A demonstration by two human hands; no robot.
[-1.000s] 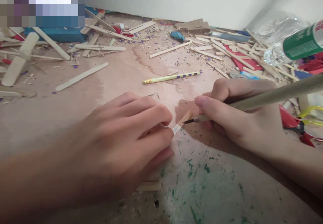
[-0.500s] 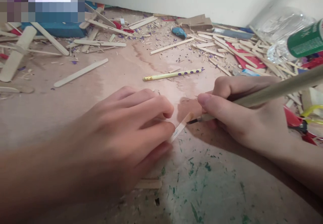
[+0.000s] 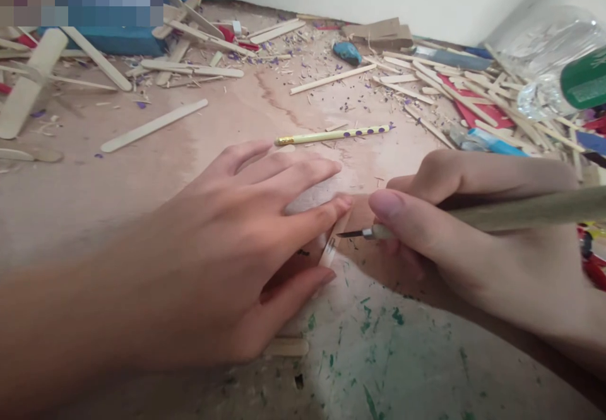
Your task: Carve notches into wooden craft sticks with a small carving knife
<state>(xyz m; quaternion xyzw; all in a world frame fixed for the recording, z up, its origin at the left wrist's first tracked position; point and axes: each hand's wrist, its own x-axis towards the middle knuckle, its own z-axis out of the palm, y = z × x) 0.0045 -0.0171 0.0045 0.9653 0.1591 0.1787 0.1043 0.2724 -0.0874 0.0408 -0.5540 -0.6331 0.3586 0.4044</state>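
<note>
My left hand (image 3: 265,218) lies over the table with its fingers spread. Its index finger and thumb rest at either end of a short piece of craft stick (image 3: 329,251), steadying it; dark marks show on the wood. In my right hand (image 3: 454,218) is a craft knife (image 3: 534,208) with a thick wooden handle, gripped like a pen. The narrow dark blade points left, its tip at the stick's right edge; whether it touches is hard to tell. Just beyond my hands lies a pale yellow pencil (image 3: 331,134) with purple spots.
Loose craft sticks (image 3: 154,126) and shavings litter the table's far side. A clear bottle (image 3: 544,91) with a green label lies at the right. A blue box (image 3: 113,41) stands at the far left, and a small blue lump (image 3: 347,52) near the wall. Another stick (image 3: 286,347) lies near my left wrist.
My left fingers have straightened and spread, with the index finger now at the stick's upper end. The knife has drawn slightly down and left, its blade lying flatter. The view has shifted slightly.
</note>
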